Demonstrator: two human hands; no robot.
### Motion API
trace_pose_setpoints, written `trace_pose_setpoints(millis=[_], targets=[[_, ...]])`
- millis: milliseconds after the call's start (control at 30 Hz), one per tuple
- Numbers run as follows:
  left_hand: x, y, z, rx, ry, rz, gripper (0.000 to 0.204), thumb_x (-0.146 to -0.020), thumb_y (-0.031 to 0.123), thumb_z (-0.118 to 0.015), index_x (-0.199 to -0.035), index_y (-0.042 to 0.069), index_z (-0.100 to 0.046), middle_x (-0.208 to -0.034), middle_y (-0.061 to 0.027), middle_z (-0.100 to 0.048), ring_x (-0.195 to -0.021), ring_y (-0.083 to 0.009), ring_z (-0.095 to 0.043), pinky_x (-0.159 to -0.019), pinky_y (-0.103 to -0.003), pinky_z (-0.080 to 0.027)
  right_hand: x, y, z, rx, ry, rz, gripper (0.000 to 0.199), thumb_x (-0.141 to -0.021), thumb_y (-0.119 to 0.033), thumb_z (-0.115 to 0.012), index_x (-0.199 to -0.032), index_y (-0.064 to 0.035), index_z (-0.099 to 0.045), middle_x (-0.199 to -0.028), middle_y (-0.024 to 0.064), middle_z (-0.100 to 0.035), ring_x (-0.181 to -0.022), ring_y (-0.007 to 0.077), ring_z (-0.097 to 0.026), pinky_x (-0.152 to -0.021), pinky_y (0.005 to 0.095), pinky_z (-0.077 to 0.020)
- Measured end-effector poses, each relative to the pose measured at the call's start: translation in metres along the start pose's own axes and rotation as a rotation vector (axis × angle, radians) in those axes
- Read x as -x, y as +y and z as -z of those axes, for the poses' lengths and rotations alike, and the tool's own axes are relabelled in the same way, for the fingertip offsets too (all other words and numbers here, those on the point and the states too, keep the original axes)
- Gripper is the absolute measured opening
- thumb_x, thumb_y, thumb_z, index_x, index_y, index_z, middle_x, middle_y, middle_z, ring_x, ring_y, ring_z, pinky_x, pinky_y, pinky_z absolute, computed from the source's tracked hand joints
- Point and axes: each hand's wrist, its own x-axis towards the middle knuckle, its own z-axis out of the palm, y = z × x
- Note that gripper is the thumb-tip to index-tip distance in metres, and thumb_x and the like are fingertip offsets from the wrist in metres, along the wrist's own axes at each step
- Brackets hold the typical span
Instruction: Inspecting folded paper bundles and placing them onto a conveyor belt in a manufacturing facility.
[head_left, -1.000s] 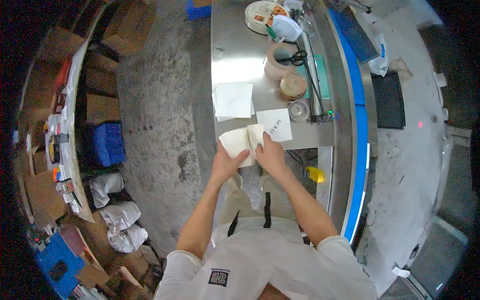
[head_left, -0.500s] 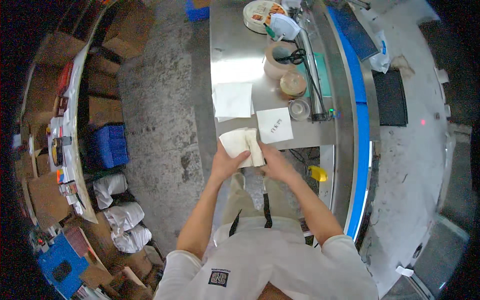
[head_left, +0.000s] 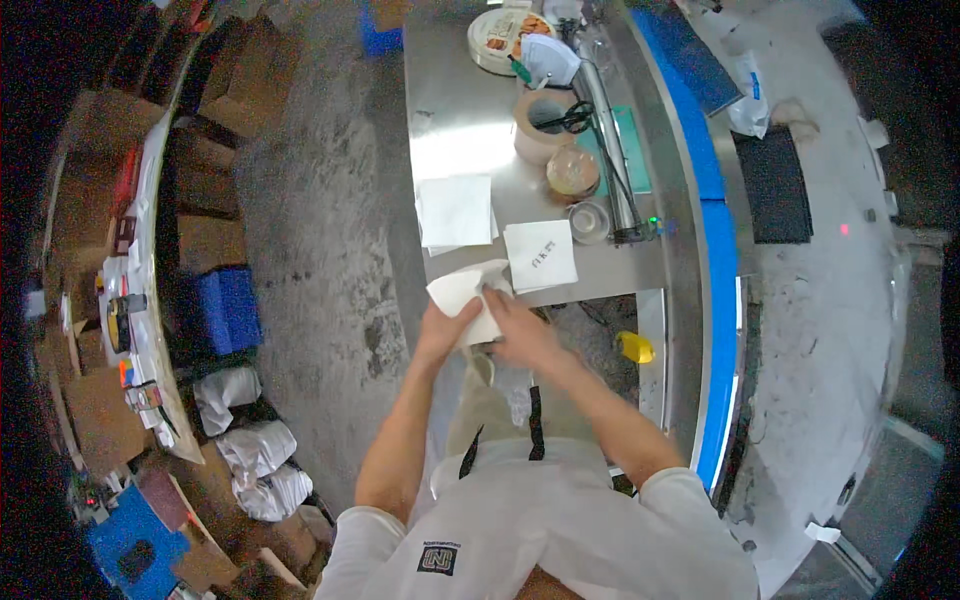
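Observation:
A folded piece of white paper is between my hands, just off the near edge of the steel table. My left hand grips its left side, with the thumb laid across the top. On its right side, my right hand has its fingers bent over the paper's upper face; they are somewhat blurred. Beyond the hands lie a stack of white square sheets and, to its right, a smaller stack of white squares with handwriting on top.
On the table's right stand a clear plastic cup, tape rolls, black scissors and a long metal bar sealer. A round tin is at the far end. To the left, a cluttered shelf runs beside a blue bin.
My right hand has moved left, from the paper's right edge onto its upper face. The paper has shifted slightly left and its folds look different. The whole view has shifted a little.

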Motion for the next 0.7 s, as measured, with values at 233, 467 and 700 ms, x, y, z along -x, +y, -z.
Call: trace_pose_setpoints(millis=[233,467,700], targets=[[0.047,-0.001,0.033,0.479,-0.186,0.299,0.054,-0.091,0.015,-0.057,-0.139,-0.003,-0.038,-0.126,-0.0127,-0.055,-0.115,-0.0214,-0.053,-0.097,-0.035,-0.041,0.065,-0.059,0.011,-0.14,0.139,0.016,0.067,-0.077,-0.023,-0.067,-0.132,0.0045,-0.042,-0.133,0.024,-0.046,-0.12,0.0366,-0.048,-0.102,0.0454,-0.0397],[0.086,0.052,-0.189,0.082,-1.135,0.331,0.055,-0.09,0.014,-0.058,-0.139,-0.003,-0.038,-0.126,-0.0126,-0.055,-0.115,-0.0215,-0.053,-0.098,-0.035,-0.041,0.191,-0.099,0.075,0.096,0.615,-0.083,0.056,-0.066,-0.033,-0.076,-0.099,0.0055,-0.053,-0.099,0.019,-0.056,-0.096,0.0358,-0.057,-0.084,0.0438,-0.0466],[0.205,0.049,-0.217,-0.173,-1.498,0.335,0.057,-0.089,0.014,-0.059,-0.139,-0.003,-0.037,-0.126,-0.0126,-0.055,-0.115,-0.0215,-0.053,-0.098,-0.035,-0.04,0.346,-0.136,0.007,-0.223,0.564,-0.448,0.047,-0.085,-0.041,-0.062,-0.1,0.0027,-0.058,-0.09,0.0272,-0.064,-0.093,0.0448,-0.061,-0.079,0.0516,-0.0473]])
